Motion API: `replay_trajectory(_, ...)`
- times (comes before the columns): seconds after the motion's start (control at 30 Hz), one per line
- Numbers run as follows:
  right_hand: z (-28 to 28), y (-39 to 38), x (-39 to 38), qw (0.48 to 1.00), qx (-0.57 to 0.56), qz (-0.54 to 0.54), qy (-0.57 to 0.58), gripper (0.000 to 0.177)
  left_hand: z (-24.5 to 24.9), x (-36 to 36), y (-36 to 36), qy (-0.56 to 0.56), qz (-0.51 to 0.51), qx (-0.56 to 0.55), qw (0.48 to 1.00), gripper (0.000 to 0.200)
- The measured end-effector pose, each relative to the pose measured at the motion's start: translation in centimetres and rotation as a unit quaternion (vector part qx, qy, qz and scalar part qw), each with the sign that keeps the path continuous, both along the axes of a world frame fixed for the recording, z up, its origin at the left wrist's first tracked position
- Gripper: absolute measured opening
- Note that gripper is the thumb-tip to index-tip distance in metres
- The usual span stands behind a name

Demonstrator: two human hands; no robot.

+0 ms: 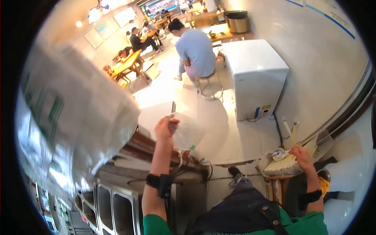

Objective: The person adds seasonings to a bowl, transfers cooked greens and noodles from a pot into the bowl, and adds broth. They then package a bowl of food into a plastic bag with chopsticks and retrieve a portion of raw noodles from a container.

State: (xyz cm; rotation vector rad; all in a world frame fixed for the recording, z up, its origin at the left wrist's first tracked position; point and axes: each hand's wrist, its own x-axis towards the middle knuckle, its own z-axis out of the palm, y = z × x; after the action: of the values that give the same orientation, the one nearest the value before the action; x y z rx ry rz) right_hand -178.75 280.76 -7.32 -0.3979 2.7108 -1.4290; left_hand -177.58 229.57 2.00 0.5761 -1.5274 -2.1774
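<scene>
My left hand (pixel 166 128) is raised in the middle of the view, its fingers closed on a thin see-through plastic bag (pixel 187 133) with a small green print near its bottom. The bag hangs to the right of the hand and looks blurred. On the right, my right hand (pixel 302 158) pinches a slim, pale yellow stick (pixel 294 134), apparently a pair of wrapped chopsticks, pointing upward. Just left of that hand, an open pack of similar pale sticks (pixel 277 167) rests on a wooden stand (pixel 277 186), with crumpled plastic on top.
Large whitish plastic bags (pixel 78 90) hang close on the left. Metal-rimmed compartments (pixel 123 211) are below them. A white chest freezer (pixel 256 86) stands against the right wall. Ahead, a person in a light blue shirt (pixel 197 51) sits on a stool; diners sit at wooden tables (pixel 127 64) beyond.
</scene>
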Motion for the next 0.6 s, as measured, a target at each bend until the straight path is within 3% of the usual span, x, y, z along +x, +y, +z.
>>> replay_trajectory(0.07,-0.6,-2.3,-2.7,0.983,-0.097,-0.023,-0.152,0.026,0.6,-2.9,-3.1,0.051,0.057,0.024,0.997,0.014)
replay_trajectory(0.2,-2.2,-6.5,-7.7,0.953,-0.180,-0.012,-0.243,0.026,1.2,-7.3,-9.5,0.081,0.129,0.033,0.988,0.011)
replay_trajectory(0.27,-2.8,-7.7,-9.9,0.942,-0.136,0.021,-0.306,0.026,0.3,-9.2,-12.5,0.088,0.155,0.040,0.983,0.012)
replay_trajectory(0.37,-2.5,-10.5,-12.1,0.959,-0.065,0.073,-0.267,0.028,-1.8,-10.5,-17.3,0.112,0.205,0.063,0.970,0.011)
replay_trajectory(0.43,-2.7,-11.9,-13.5,0.963,0.014,0.111,-0.245,0.028,-3.3,-10.7,-21.2,0.085,0.136,0.054,0.986,0.011)
replay_trajectory(0.5,-2.6,-13.4,-14.7,0.966,0.119,0.145,-0.180,0.026,-3.3,-11.7,-20.8,0.090,0.205,0.056,0.973,0.012)
replay_trajectory(0.6,-1.6,-16.0,-16.5,0.949,0.141,0.197,-0.201,0.024,-4.5,-12.0,-22.5,0.101,0.267,0.084,0.955,0.016)
